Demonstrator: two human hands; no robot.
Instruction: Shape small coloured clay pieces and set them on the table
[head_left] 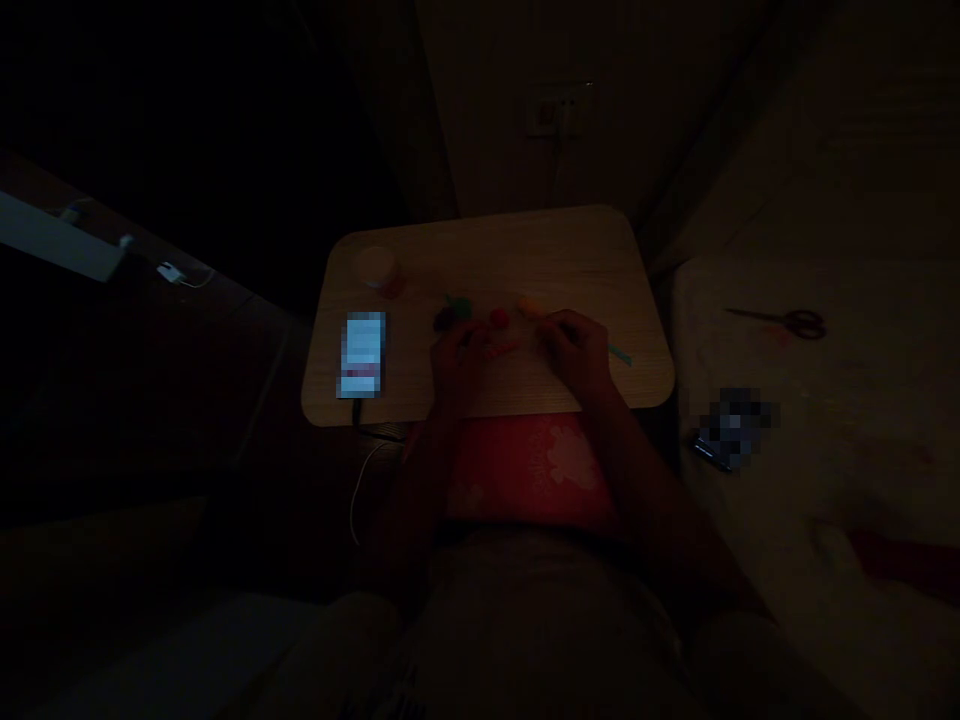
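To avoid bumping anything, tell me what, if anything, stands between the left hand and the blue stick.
The right hand stands between the left hand and the blue stick; the round red piece also lies between the hands.

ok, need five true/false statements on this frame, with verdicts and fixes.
1. A bright rectangular screen lies on the light brown wooden table. True.
2. The dark-handled scissors lie on that table. False: they lie on the pale surface right of it.
3. A small round red piece sits between the left hand and right hand. True.
4. A pale round container stands at the table's right end. False: it is near the far left corner.
5. A thin blue-green strip shows beside the right hand. True.
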